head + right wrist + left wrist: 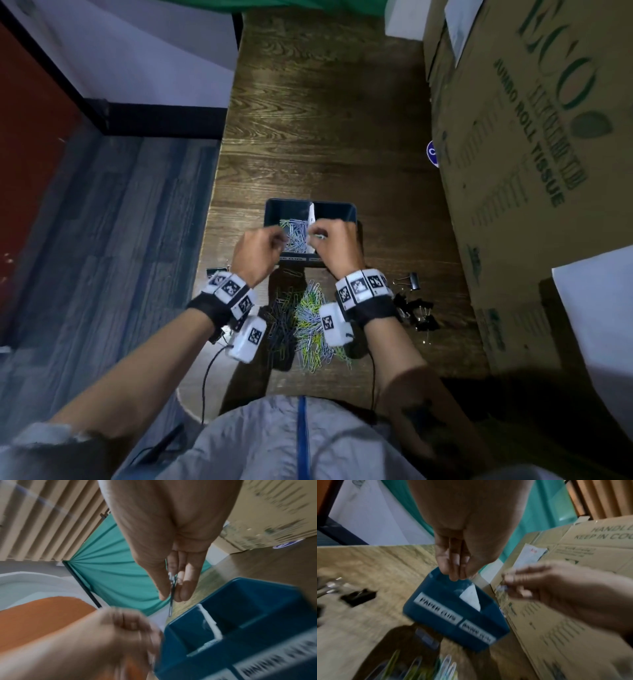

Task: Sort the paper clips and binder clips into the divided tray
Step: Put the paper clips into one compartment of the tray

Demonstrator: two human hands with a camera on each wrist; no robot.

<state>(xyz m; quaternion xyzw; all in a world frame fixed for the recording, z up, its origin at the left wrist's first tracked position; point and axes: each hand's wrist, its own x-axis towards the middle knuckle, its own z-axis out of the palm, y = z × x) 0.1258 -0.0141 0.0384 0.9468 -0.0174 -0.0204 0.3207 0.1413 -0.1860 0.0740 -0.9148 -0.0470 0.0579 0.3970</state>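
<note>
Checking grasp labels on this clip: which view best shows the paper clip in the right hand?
The right wrist view: the paper clip hangs edge-on, pinched by the right hand. The head view shows only a pale glint at that hand's fingertips; the left wrist view shows a blurred smear there.

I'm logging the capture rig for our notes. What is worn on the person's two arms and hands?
The left hand and right hand are bare. Each wrist carries a black strap ringed with white blocks printed with black-and-white square markers, plus a white camera box on the inner side. A thin black cable trails from each. Forearms are bare, light sleeves pushed up.
</note>
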